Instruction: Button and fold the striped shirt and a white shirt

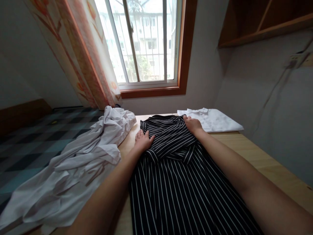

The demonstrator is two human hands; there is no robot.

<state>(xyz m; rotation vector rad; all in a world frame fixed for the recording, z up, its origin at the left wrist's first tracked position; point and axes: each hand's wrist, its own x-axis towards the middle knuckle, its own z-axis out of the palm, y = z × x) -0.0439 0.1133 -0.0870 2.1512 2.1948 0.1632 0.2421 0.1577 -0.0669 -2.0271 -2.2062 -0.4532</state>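
A black garment with thin white stripes (168, 189), which looks like a shirt, lies lengthwise on the wooden table. Its far part is folded over, with the sleeves crossing the upper body. My left hand (144, 141) rests on the left edge of the folded part, fingers spread and thumb apart. At the far right corner, my right hand (193, 124) has its fingers closed on the cloth. The near end of the garment runs out of view at the bottom.
Crumpled white cloth (80, 169) lies along the left, beside a bed with a checked cover (31, 147). A folded white garment (215, 120) sits at the table's (264, 166) far right. A window, curtain (80, 49) and wall shelf (264, 26) are beyond.
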